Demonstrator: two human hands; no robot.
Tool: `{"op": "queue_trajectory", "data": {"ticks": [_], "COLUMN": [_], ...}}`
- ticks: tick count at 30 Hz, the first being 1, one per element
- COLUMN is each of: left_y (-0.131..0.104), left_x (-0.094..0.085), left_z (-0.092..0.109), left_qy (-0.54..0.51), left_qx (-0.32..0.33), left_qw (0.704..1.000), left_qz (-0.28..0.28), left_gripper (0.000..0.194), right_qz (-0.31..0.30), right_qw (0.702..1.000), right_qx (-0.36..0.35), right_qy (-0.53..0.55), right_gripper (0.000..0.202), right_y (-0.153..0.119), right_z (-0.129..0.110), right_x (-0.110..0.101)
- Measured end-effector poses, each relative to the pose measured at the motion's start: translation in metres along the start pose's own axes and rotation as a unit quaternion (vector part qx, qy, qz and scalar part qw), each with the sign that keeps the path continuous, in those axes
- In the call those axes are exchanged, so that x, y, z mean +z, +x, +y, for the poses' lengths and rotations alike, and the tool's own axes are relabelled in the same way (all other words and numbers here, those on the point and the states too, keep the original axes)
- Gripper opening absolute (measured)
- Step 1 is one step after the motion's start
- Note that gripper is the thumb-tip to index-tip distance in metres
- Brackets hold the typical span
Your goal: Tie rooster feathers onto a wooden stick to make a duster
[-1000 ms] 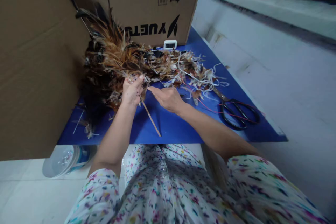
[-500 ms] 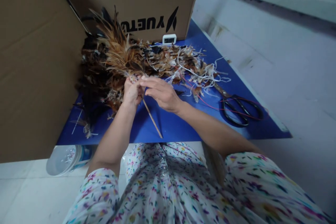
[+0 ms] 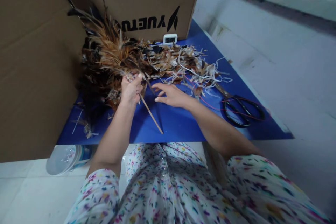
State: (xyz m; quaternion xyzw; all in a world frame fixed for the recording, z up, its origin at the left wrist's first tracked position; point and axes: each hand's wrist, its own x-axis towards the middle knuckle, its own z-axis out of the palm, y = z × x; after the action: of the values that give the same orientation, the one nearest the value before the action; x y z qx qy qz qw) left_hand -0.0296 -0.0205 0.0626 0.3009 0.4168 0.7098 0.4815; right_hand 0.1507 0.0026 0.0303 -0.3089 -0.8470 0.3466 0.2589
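My left hand point(image 3: 131, 89) is closed around the base of a feather duster point(image 3: 112, 54), its brown and black feathers fanning up and to the left. The duster's thin wooden stick point(image 3: 151, 113) slants down from under the hand toward the table's front edge. To the right, my right hand point(image 3: 172, 95) is apart from the duster, its fingers loosely spread with nothing visible in them. A dark narrow feather point(image 3: 149, 84) pokes out between the two hands. Behind them lies a wide heap of loose feathers point(image 3: 168, 59) tangled with white strings point(image 3: 194, 75).
Black-handled scissors point(image 3: 237, 112) rest on the blue table point(image 3: 183, 126) at right, crossed by a red string point(image 3: 210, 106). A small white digital display point(image 3: 170, 38) stands before a cardboard box point(image 3: 141, 0). More cardboard point(image 3: 31, 63) walls the left side. A bucket point(image 3: 65, 161) sits below.
My right hand has drawn away from my left hand to the right and slightly down, fingers parting. My left hand and the duster have tilted a little leftward.
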Motion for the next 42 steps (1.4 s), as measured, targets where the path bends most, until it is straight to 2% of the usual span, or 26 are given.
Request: {"op": "queue_trajectory", "data": {"ticks": [1,2,3,4,6,8,10,13,16,21,24,28,30,34,38,42], "left_y": [-0.001,-0.002,-0.003,-0.005,-0.007,-0.011,-0.015,-0.020,-0.024,-0.029,-0.029,-0.028,-0.028,-0.027,-0.030,-0.032], "left_x": [0.001,0.001,0.002,0.002,0.004,0.006,0.008,0.013,0.018,0.022,0.021,0.022,0.023,0.024,0.023,0.024], "left_z": [0.000,0.000,-0.001,-0.001,-0.002,-0.003,-0.004,-0.006,-0.009,-0.013,-0.012,-0.010,-0.010,-0.012,-0.015,-0.017], "left_qy": [-0.003,-0.005,-0.008,-0.009,-0.006,0.000,0.008,0.032,0.051,0.067,0.059,0.028,0.001,-0.012,0.009,0.032], "left_qx": [0.000,-0.001,-0.003,-0.005,-0.011,-0.019,-0.029,-0.048,-0.064,-0.083,-0.099,-0.149,-0.177,-0.177,-0.150,-0.142], "left_qw": [1.000,1.000,0.999,0.999,0.998,0.997,0.995,0.994,0.993,0.990,0.986,0.981,0.978,0.980,0.981,0.980], "left_qz": [-0.010,-0.021,-0.030,-0.040,-0.055,-0.074,-0.092,-0.094,-0.081,-0.088,-0.119,-0.122,-0.110,-0.090,-0.119,-0.136], "left_gripper": [0.040,0.041,0.041,0.042,0.043,0.046,0.048,0.051,0.051,0.040,0.030,0.011,0.013,0.015,0.007,0.007], "right_qz": [0.011,0.041,0.092,0.158,0.292,0.363,0.355,0.264,0.205,0.219,0.234,0.192,0.159,0.126,0.151,0.185], "right_qw": [1.000,0.998,0.991,0.978,0.934,0.902,0.909,0.957,0.976,0.974,0.962,0.931,0.924,0.922,0.922,0.925], "right_qx": [0.012,0.019,0.019,0.016,0.006,0.000,-0.006,0.011,0.057,0.054,0.056,0.070,0.074,0.101,0.112,0.111], "right_qy": [-0.021,-0.051,-0.090,-0.132,-0.204,-0.234,-0.219,-0.123,-0.053,0.004,0.125,0.302,0.340,0.353,0.339,0.312], "right_gripper": [0.047,0.046,0.036,0.027,0.026,0.028,0.026,0.025,0.025,0.027,0.034,0.043,0.046,0.035,0.023,0.028], "right_y": [-0.001,-0.003,-0.005,-0.007,-0.012,-0.015,-0.014,-0.002,0.015,0.028,0.022,0.012,0.009,0.011,0.015,0.019], "right_z": [0.001,0.002,0.000,-0.003,-0.012,-0.026,-0.040,-0.052,-0.050,-0.033,-0.030,-0.039,-0.043,-0.043,-0.041,-0.039], "right_x": [-0.008,-0.017,-0.025,-0.034,-0.046,-0.051,-0.047,-0.031,-0.017,-0.016,-0.024,-0.033,-0.032,-0.027,-0.023,-0.020]}}
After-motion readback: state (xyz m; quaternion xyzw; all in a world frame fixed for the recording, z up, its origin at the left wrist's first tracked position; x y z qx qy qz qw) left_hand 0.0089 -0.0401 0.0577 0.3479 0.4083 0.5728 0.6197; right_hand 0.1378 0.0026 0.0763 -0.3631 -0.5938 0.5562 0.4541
